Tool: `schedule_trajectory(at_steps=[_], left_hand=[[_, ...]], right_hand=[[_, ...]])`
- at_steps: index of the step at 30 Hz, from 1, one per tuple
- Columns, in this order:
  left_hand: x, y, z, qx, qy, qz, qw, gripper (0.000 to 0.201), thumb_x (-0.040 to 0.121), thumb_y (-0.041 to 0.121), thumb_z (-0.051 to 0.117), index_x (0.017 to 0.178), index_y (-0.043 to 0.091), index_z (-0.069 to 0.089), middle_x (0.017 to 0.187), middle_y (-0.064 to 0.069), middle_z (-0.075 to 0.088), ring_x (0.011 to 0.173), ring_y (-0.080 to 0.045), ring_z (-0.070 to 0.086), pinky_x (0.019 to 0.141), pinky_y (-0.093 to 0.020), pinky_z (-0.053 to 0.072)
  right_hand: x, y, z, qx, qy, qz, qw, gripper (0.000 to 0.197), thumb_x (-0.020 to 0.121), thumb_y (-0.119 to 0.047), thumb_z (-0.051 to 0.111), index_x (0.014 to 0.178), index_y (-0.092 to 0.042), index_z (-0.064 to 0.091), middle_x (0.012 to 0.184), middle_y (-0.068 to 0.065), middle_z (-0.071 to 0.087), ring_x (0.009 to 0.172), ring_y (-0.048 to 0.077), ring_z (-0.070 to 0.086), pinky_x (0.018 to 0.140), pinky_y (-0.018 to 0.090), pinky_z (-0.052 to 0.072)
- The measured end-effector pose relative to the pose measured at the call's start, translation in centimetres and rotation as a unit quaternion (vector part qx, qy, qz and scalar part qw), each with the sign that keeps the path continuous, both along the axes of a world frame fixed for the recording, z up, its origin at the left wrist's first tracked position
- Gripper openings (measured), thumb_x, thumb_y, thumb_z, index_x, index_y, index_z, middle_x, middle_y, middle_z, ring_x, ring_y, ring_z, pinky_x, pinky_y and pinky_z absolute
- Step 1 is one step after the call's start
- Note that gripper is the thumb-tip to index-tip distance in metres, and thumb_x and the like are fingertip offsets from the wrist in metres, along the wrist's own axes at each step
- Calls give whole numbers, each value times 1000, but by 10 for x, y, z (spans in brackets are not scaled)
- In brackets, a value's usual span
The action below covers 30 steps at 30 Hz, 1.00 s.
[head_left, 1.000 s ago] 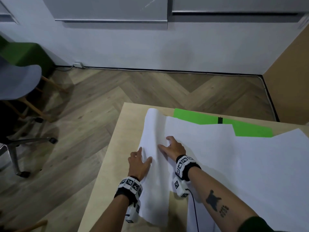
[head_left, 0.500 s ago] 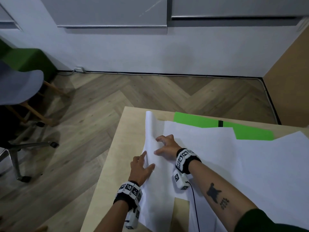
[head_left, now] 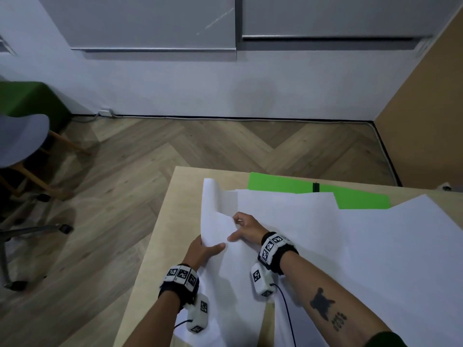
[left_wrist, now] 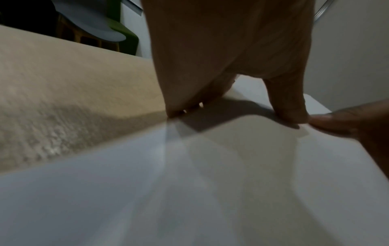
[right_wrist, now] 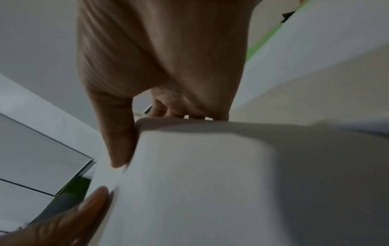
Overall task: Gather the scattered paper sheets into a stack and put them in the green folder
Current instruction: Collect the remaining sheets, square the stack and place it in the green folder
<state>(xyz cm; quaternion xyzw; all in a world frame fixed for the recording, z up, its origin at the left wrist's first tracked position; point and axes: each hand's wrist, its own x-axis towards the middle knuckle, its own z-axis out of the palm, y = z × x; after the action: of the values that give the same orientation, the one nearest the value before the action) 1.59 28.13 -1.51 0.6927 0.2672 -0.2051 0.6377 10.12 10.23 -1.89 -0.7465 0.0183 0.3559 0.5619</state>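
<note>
Head view, worktop: a light wooden worktop (head_left: pixel 160 246) is seen from above, with large white paper sheets (head_left: pixel 350 246) spread over most of it.
Head view, green folder: the green folder (head_left: pixel 280 182) lies flat at the far edge of the worktop, partly covered by the sheets; a small black clip (head_left: pixel 316 187) is seen on it.
Head view, curled sheet: one sheet (head_left: pixel 215 221) at the left side is lifted and curled upward along its far edge.
Head view, left hand: the left hand (head_left: pixel 200 254) is closed on the near left edge of the curled sheet, thumb laid on top, fingers hidden beneath.
Head view, right hand: the right hand (head_left: pixel 246 230) is placed just beside it, fingers bent, the sheet's edge pinched between thumb and fingers.
Head view, surroundings: a grey chair (head_left: pixel 20 141) is seen on the herringbone wooden floor (head_left: pixel 175 146) at the left.
Left wrist view: the left hand (left_wrist: pixel 231 58) is shown with its thumb (left_wrist: pixel 288 106) pressed on the paper, the fingers tucked under the edge; a fingertip of the other hand (left_wrist: pixel 336 123) touches the same sheet.
Right wrist view: the right hand (right_wrist: pixel 160 58) is shown with its thumb (right_wrist: pixel 120 141) against the raised fold and the fingers curled behind it; a green strip of the folder (right_wrist: pixel 265 41) is visible beyond.
</note>
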Motion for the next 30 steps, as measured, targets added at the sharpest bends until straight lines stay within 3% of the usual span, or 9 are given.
schedule_trajectory(at_steps=[5, 9, 12, 17, 20, 22, 25, 27, 30], left_hand=[[-3, 3, 16, -3, -17, -10, 1000, 35, 70, 11, 83, 103, 9, 71, 93, -10, 76, 87, -34, 72, 81, -50, 58], [1, 2, 35, 9, -65, -48, 997, 36, 78, -8, 67, 106, 14, 68, 96, -8, 76, 89, -32, 72, 75, -42, 59], [11, 3, 51, 140, -113, -55, 982, 20, 80, 4, 67, 92, 19, 70, 83, 3, 75, 81, -22, 72, 69, -32, 54], [36, 14, 97, 391, -247, -135, 876, 27, 83, 37, 66, 84, 10, 69, 82, -16, 71, 78, -36, 64, 63, -35, 41], [44, 3, 138, 352, -302, -144, 874, 47, 77, 57, 51, 77, 13, 67, 71, -10, 69, 71, -31, 63, 62, -38, 45], [48, -5, 160, 290, -321, -131, 892, 43, 77, 55, 60, 70, 12, 63, 64, -8, 64, 64, -23, 58, 60, -38, 45], [49, -14, 186, 167, -347, -122, 915, 36, 82, 39, 74, 77, 3, 69, 71, -15, 68, 67, -17, 61, 63, -41, 52], [45, -20, 206, 67, -351, -115, 927, 5, 84, 14, 74, 83, 9, 75, 79, -4, 75, 74, -18, 70, 66, -35, 57], [48, -24, 213, -14, -329, -77, 941, 10, 84, 8, 70, 91, 13, 75, 88, -5, 76, 79, -19, 72, 68, -29, 57]], right_hand=[[1, -7, -3, -29, -35, -27, 999, 38, 53, -14, 86, 75, -24, 57, 84, 3, 68, 72, 18, 61, 71, 31, 51], [9, -10, 4, -39, -96, -46, 994, 32, 66, -10, 87, 79, -23, 61, 82, -2, 66, 73, 12, 59, 73, 26, 47], [5, -14, 7, -37, -147, -117, 981, 43, 68, -28, 89, 101, -25, 62, 106, -2, 63, 93, 7, 60, 83, 24, 46], [-6, -34, 8, 14, -67, -203, 977, 78, 74, -47, 85, 138, -29, 44, 130, 3, 57, 118, 19, 59, 95, 30, 48], [-11, -42, 20, 76, -67, -203, 974, 87, 72, -41, 89, 142, -26, 39, 131, -4, 60, 119, 13, 60, 102, 30, 48], [-12, -46, 32, 130, -81, -203, 967, 79, 74, -30, 88, 139, -20, 45, 131, -5, 63, 119, 6, 60, 103, 26, 47], [-11, -56, 51, 219, -57, -216, 950, 88, 62, -38, 92, 136, -11, 54, 130, 4, 68, 123, 17, 61, 114, 40, 42], [-14, -68, 66, 289, -33, -221, 931, 93, 46, -35, 100, 126, -8, 61, 120, 6, 72, 115, 21, 66, 108, 39, 47], [-19, -91, 86, 354, -21, -210, 911, 93, 38, -26, 103, 120, -5, 64, 112, 10, 74, 104, 23, 70, 89, 33, 57]])
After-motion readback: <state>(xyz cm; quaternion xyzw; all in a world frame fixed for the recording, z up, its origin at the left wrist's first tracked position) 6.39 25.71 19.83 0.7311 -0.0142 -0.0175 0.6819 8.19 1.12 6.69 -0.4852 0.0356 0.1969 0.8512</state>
